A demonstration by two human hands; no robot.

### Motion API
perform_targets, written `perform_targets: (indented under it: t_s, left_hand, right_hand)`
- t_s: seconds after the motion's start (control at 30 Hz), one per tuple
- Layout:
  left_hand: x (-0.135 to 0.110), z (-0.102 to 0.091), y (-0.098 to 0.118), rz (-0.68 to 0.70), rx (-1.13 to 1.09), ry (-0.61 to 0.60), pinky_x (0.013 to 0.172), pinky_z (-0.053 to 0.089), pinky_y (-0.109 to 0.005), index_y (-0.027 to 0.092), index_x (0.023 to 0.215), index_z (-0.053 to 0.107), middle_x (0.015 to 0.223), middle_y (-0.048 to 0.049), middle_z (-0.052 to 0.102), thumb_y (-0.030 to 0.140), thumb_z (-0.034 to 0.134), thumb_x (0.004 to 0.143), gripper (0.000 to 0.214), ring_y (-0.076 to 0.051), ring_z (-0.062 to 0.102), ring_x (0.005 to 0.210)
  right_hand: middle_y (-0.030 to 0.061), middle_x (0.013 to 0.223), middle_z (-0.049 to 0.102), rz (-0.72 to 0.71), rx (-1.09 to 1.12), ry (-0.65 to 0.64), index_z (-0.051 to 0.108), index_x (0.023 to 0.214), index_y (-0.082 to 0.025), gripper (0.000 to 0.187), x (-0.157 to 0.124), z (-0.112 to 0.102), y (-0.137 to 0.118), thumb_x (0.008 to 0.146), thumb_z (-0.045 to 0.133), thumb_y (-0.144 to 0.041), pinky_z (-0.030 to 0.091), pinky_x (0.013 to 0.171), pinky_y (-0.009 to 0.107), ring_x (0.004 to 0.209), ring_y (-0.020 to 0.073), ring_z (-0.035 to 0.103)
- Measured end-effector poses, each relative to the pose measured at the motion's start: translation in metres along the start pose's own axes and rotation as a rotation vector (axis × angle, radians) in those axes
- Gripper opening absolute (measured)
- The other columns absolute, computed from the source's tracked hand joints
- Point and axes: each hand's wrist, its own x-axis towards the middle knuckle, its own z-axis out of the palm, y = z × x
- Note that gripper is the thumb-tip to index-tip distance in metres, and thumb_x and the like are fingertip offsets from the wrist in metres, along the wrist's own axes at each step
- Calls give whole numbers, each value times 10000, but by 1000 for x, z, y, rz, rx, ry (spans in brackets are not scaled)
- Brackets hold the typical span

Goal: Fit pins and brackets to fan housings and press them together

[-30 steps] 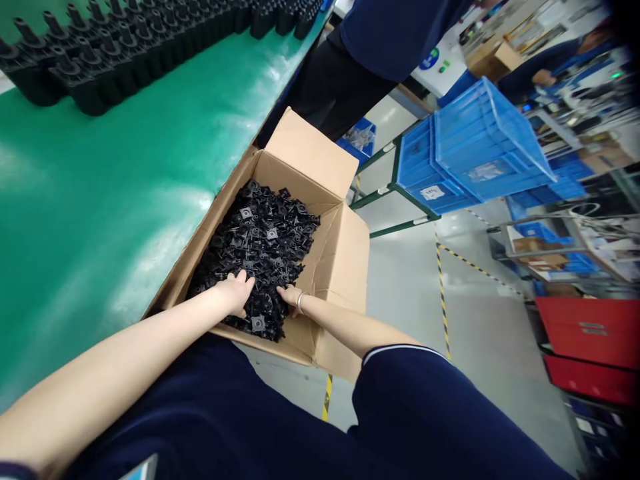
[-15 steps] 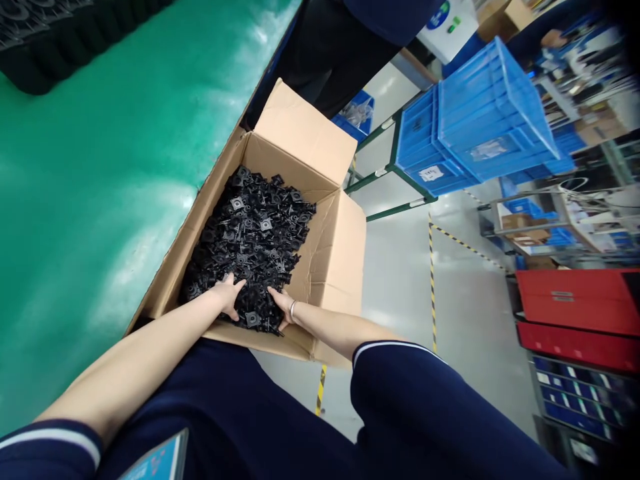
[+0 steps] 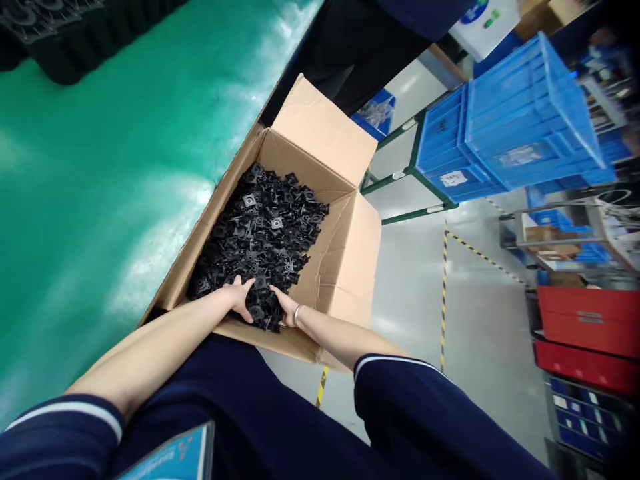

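Observation:
A cardboard box with raised flaps holds a heap of small black plastic parts, some with square plates and a central hole. My left hand rests in the near part of the heap, thumb and fingers spread. Facing it from the other side is my right hand, a silver ring-shaped band at its wrist. Black parts lie between the two palms. Some fingertips, mostly of the right hand, are hidden among the parts.
Beyond the box stands a person in dark trousers. Blue crates sit on a green-framed rack to the right. A green surface borders the box on the left, with black trays at its far end. Red cabinets stand farther right.
My hands have drawn slightly closer together around the near parts of the heap. The view has shifted, so the box and crates appear farther right.

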Motion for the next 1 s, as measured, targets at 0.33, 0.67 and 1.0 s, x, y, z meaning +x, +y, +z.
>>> perform_targets:
  t_s: [0.33, 0.67, 1.0]
  left_hand:
    - [-8, -3, 1, 39, -177, -35, 849, 603, -471, 371, 1571, 38, 1632, -208, 46, 581, 866, 523, 1352, -477, 397, 1383]
    - [-16, 10, 4, 82, -261, -22, 604, 651, -419, 422, 1521, 179, 1482, -160, 245, 467, 934, 394, 1357, -458, 513, 1253]
    - [-30, 9, 9, 49, -273, 43, 567, 650, -452, 356, 1442, 306, 1407, -154, 318, 502, 930, 381, 1240, -447, 579, 1152]
  right_hand:
    - [77, 771, 723, 52, 175, -98, 626, 906, -173, 570, -12, 15, 0, 902, 383, -689, 572, 543, 327, 611, 197, 677]
    - [74, 864, 745, -77, 318, -205, 645, 991, -179, 438, -14, 29, 9, 908, 478, -576, 603, 742, 383, 794, 222, 718]
    - [63, 884, 743, -211, 374, -197, 646, 1038, -186, 435, -16, 52, 7, 932, 433, -550, 596, 800, 357, 853, 219, 714]
